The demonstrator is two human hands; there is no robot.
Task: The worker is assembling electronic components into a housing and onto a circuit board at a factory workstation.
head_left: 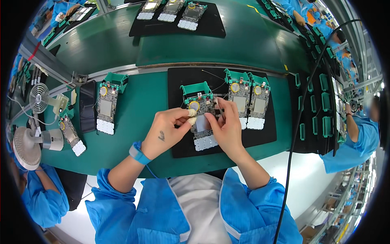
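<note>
In front of me a circuit board [206, 143] with a green plastic holder [196, 88] at its far end lies on a black mat [181, 148]. It carries a round yellow-rimmed part [194, 106] and a grey square plate [203, 123]. My left hand [170, 129], with pale finger cots on thumb and forefinger, is pinched at the board's left edge; what lies between the tips is hidden. A thin, dark, tweezer-like tool [219, 109] shows among the curled fingers of my right hand [228, 129], whose thumb tip rests by the grey plate. A blue wrist strap [139, 153] circles my left wrist.
Two similar boards [258, 103] lie right of mine, another [107, 107] to the left beside a black phone [87, 106]. Two small fans [27, 148] stand far left. More boards [191, 16] sit beyond the metal rail. A black cable [291, 150] hangs at right; co-workers [353, 136] sit on both sides.
</note>
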